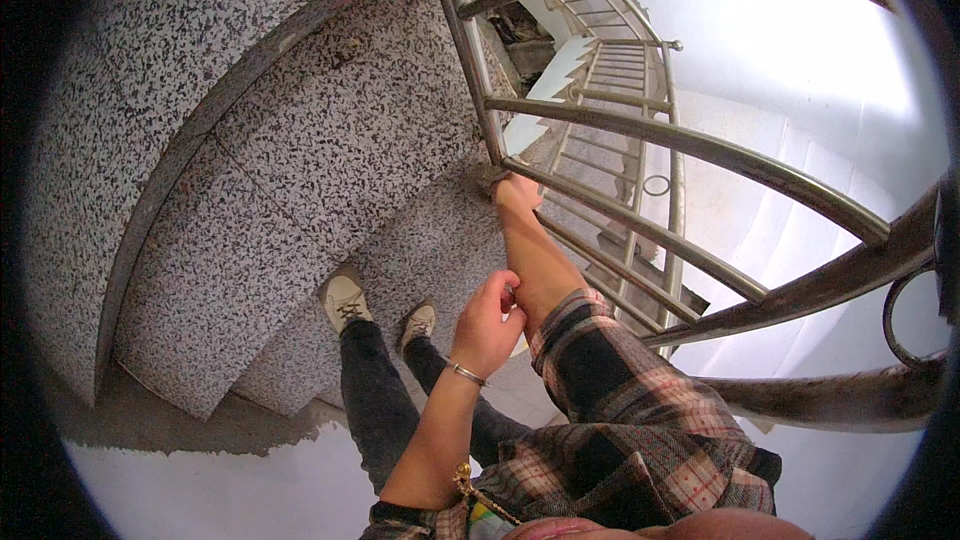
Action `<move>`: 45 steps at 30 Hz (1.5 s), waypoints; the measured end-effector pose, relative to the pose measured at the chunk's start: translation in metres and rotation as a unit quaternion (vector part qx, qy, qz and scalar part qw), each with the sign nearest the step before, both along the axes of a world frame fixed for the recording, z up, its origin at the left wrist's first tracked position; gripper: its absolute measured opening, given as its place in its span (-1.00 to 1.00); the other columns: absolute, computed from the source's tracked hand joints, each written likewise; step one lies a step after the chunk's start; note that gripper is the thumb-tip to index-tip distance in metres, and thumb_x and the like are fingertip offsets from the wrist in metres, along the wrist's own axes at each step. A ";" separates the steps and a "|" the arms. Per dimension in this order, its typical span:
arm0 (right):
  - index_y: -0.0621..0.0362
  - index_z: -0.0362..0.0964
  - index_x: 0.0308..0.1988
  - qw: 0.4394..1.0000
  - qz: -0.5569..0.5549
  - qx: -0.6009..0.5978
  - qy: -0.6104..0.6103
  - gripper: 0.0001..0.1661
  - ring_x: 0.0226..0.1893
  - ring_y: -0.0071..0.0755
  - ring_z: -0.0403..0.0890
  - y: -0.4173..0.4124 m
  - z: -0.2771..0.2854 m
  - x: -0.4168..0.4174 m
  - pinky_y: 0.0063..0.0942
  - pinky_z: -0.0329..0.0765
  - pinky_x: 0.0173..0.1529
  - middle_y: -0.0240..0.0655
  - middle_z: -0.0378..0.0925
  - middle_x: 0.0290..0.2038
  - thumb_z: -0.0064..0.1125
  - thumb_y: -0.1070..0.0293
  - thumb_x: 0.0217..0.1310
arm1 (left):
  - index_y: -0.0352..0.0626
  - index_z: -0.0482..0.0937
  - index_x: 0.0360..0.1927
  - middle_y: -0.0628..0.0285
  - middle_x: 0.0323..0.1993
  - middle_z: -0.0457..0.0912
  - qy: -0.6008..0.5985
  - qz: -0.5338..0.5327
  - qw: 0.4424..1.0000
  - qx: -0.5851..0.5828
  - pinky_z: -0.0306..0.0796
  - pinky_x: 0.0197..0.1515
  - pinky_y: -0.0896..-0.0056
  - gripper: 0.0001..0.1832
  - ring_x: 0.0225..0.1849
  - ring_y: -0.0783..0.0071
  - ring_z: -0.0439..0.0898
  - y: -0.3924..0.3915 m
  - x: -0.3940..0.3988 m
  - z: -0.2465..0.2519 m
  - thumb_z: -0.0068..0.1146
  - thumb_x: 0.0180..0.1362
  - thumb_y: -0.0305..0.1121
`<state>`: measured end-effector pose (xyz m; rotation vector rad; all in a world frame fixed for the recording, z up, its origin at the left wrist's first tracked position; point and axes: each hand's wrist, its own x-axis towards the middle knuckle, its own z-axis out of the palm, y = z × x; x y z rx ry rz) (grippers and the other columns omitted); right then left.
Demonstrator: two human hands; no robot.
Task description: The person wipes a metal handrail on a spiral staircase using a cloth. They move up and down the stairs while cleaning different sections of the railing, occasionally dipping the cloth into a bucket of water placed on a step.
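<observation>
My right hand [519, 192] reaches down to the foot of a metal railing post [480, 75], at the edge of a speckled stone stair. A grey-brown cloth [489, 175] shows beside its fingers and seems bunched in the grip; part of the hand is hidden by the lower rail [637, 229]. Against my right forearm rests my left hand [487, 322], its fingers curled, a gap left between thumb and forefinger, and nothing visible in it. A silver bangle [469, 373] circles the left wrist.
Speckled stair treads [337, 120] rise to the left, with a raised edge [161, 165]. My shoes [346, 298] stand on a lower step. On the right, a thick handrail [847, 277] borders the drop to another flight's railing [637, 90]. White walls [765, 45] lie beyond.
</observation>
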<state>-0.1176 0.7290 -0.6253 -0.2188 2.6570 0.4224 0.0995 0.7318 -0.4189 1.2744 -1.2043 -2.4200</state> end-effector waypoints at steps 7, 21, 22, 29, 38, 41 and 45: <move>-0.10 0.40 0.05 0.994 0.092 0.053 0.001 -0.46 0.07 -0.14 0.51 -0.021 0.031 0.027 -0.15 0.35 0.06 -0.27 0.51 0.06 -0.24 -0.15 0.29 | -0.15 0.37 -0.12 0.10 -0.42 0.52 -0.025 -0.016 1.000 -0.007 0.42 -0.25 0.19 -0.64 -0.35 0.16 0.54 -0.002 -0.002 -0.003 0.10 -0.05 -0.52; -0.34 0.22 0.26 0.990 0.049 -0.135 0.016 -0.22 0.29 -0.15 0.27 0.063 -0.070 -0.053 0.11 0.09 0.28 -0.32 0.29 0.28 0.02 -0.27 0.05 | -0.15 0.36 -0.06 0.04 -0.36 0.57 0.029 -0.030 0.999 0.022 0.43 -0.23 0.16 -0.66 -0.31 0.11 0.58 0.005 -0.012 0.003 0.06 0.05 -0.52; -0.34 0.20 0.28 0.996 0.073 -0.053 -0.015 -0.23 0.31 -0.15 0.25 0.045 -0.058 -0.028 0.14 0.07 0.29 -0.32 0.26 0.30 0.01 -0.25 0.07 | -0.15 0.36 -0.05 0.04 -0.36 0.57 0.006 -0.039 0.999 0.022 0.43 -0.23 0.16 -0.65 -0.31 0.11 0.58 0.005 -0.004 0.002 0.06 0.06 -0.51; -0.16 0.23 0.26 0.982 0.079 0.000 -0.171 -0.22 0.24 -0.13 0.33 -0.024 0.033 0.024 -0.11 0.25 0.26 -0.26 0.37 0.21 0.22 0.05 0.00 | -0.11 0.37 0.06 0.03 -0.36 0.57 -0.044 -0.045 0.998 -0.012 0.42 -0.24 0.13 -0.61 -0.32 0.09 0.58 0.019 0.013 0.008 0.05 0.12 -0.44; 0.03 0.30 0.16 0.952 0.180 -0.122 -0.214 -0.23 0.04 0.04 0.50 0.010 0.014 -0.010 -0.18 0.47 0.05 -0.05 0.50 0.01 0.35 0.37 -0.13 | -0.16 0.47 0.04 0.12 -0.40 0.61 -0.053 -0.039 0.996 -0.057 0.46 -0.26 0.32 -0.66 -0.37 0.31 0.59 0.051 0.018 0.011 0.08 0.16 -0.44; 0.06 0.28 0.13 0.961 0.187 -0.177 -0.098 -0.27 0.02 0.09 0.50 0.017 0.014 0.007 -0.12 0.48 0.02 -0.02 0.49 -0.02 0.34 0.26 -0.09 | -0.18 0.50 -0.04 0.04 -0.37 0.62 -0.066 -0.035 0.996 -0.045 0.45 -0.27 0.20 -0.70 -0.36 0.14 0.60 0.064 0.018 0.013 0.07 0.12 -0.42; 0.16 0.29 -0.05 0.961 0.232 -0.140 0.046 -0.51 -0.13 0.10 0.54 0.031 -0.003 0.016 -0.07 0.51 -0.09 -0.04 0.47 -0.17 0.22 0.25 0.02 | -0.20 0.50 -0.08 0.04 -0.38 0.61 -0.086 -0.036 0.995 -0.028 0.45 -0.27 0.18 -0.73 -0.36 0.11 0.60 0.087 0.021 0.008 0.08 0.11 -0.41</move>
